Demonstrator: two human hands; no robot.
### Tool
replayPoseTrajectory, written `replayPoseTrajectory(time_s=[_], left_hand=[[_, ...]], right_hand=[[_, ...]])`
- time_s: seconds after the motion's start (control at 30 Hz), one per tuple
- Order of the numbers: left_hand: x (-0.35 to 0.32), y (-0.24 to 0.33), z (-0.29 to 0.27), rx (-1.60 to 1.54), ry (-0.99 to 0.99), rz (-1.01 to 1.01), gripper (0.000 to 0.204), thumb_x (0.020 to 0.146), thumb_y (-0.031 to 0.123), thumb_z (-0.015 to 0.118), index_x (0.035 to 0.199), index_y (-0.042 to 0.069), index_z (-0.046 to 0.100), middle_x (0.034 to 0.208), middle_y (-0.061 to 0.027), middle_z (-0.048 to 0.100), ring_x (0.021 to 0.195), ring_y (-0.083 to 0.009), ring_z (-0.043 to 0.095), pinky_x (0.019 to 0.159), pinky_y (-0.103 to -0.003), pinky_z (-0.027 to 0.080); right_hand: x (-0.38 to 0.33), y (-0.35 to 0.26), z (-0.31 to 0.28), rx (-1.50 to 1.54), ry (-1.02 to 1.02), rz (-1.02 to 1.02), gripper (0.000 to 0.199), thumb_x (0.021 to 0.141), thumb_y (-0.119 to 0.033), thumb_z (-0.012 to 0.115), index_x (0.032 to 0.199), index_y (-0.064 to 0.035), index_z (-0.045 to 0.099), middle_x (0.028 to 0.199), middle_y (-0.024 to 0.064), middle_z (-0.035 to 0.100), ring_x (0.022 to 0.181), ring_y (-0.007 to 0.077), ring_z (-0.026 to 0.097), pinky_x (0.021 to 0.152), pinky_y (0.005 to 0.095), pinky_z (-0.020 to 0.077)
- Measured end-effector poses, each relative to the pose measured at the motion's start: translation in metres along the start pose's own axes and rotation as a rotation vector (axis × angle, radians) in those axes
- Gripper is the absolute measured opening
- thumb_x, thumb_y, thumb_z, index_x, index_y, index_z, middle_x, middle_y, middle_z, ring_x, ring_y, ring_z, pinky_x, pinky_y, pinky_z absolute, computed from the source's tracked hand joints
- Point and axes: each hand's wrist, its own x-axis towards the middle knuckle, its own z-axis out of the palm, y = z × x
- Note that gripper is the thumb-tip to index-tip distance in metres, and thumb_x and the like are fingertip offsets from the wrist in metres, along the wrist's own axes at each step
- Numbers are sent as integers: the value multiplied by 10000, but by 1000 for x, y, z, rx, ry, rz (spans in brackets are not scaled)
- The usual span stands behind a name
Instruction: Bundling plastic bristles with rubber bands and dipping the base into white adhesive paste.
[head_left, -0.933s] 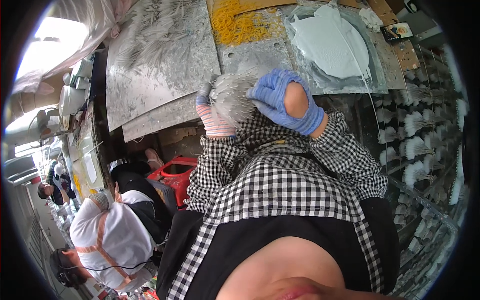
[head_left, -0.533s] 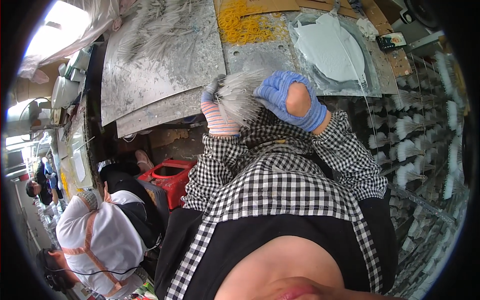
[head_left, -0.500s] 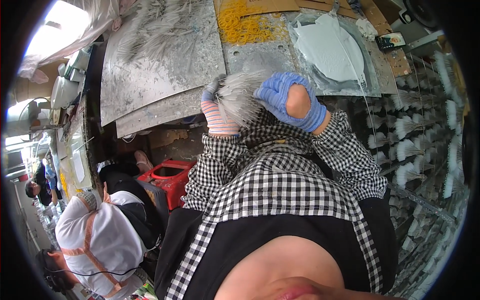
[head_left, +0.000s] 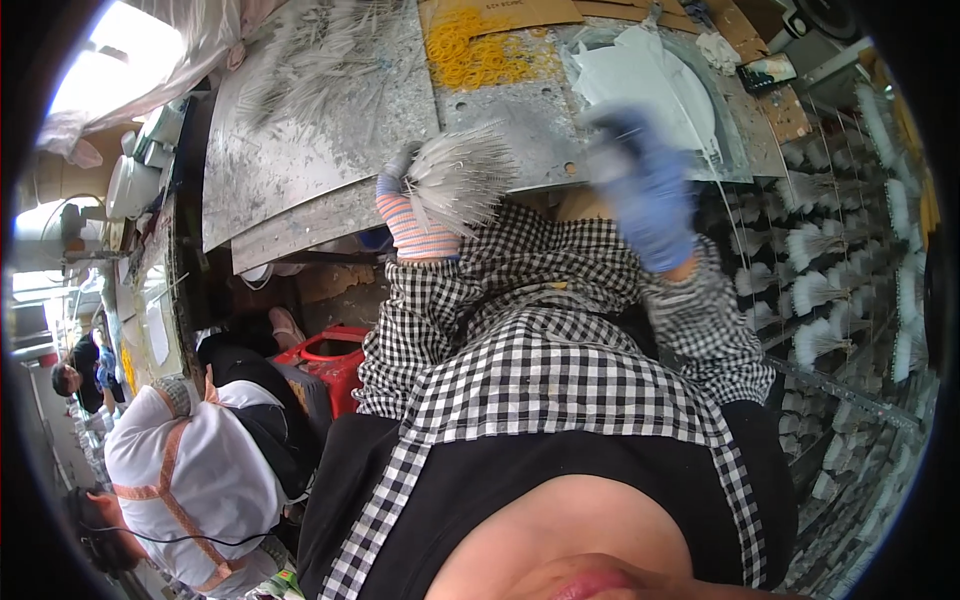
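A fan-shaped bundle of thin, pale grey-white strands (head_left: 465, 180) spreads out above my lap, near the table's front edge. My left hand (head_left: 415, 215), in an orange-and-blue striped glove with grey fingertips, is closed round the narrow end of that bundle. To its right, apart from the bundle, is my right hand (head_left: 648, 190) in a blue knitted glove. Motion smears its fingers, so what they hold, if anything, does not show. Beyond those fingers lies a broad patch of white paste (head_left: 645, 75) on a grey-rimmed sheet, nearest to this hand.
Loose pale strands (head_left: 320, 65) cover the left of the metal-topped table (head_left: 300, 180). Yellow rubber bands (head_left: 478, 50) lie heaped at its middle. A phone (head_left: 767, 72) rests at the right. Racks of white bundles (head_left: 815, 290) stand close by my right; a co-worker (head_left: 195, 480) sits at left.
My right hand has left the bundle's side and moved right, toward the white paste. My left hand has shifted slightly left with the bundle still in it.
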Motion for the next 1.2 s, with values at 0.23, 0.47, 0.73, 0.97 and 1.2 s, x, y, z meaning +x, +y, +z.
replayPoseTrajectory(time_s=[0.23,0.47,0.73,0.97,1.2], left_hand=[[-16,-33,27,173,-80,49,349,955,267,532,1172,6,616,1185,-181,663,1116,-316,620,1041,-455,474],[-10,-36,42,90,-74,-88,333,911,246,584,1132,1,634,1185,-176,660,1088,-327,623,1018,-463,493],[-17,-38,32,126,-76,-38,328,928,271,568,1130,27,655,1187,-183,675,1123,-346,619,1064,-510,455],[-47,-52,51,181,-179,218,262,892,213,622,1079,34,666,1108,-139,687,1097,-301,628,1033,-468,480],[-22,-51,21,-62,-335,230,214,908,122,628,1118,119,667,1097,-81,702,1148,-291,613,1080,-514,448]], right_hand=[[-22,19,17,-427,-10,-78,187,852,-178,754,940,-19,708,834,120,679,669,217,681,643,336,569],[-27,12,-44,36,141,-33,110,979,-169,607,1041,-79,618,936,102,715,617,106,574,588,232,525],[-31,-3,-59,292,88,227,292,997,-248,610,1239,-84,592,902,7,589,691,50,515,567,222,495],[-45,15,1,-130,-8,326,411,869,-346,797,1119,-30,720,816,71,704,712,117,640,692,249,550],[-19,21,5,-12,-114,649,338,875,-253,780,1074,11,711,906,81,726,837,124,666,804,273,553]])
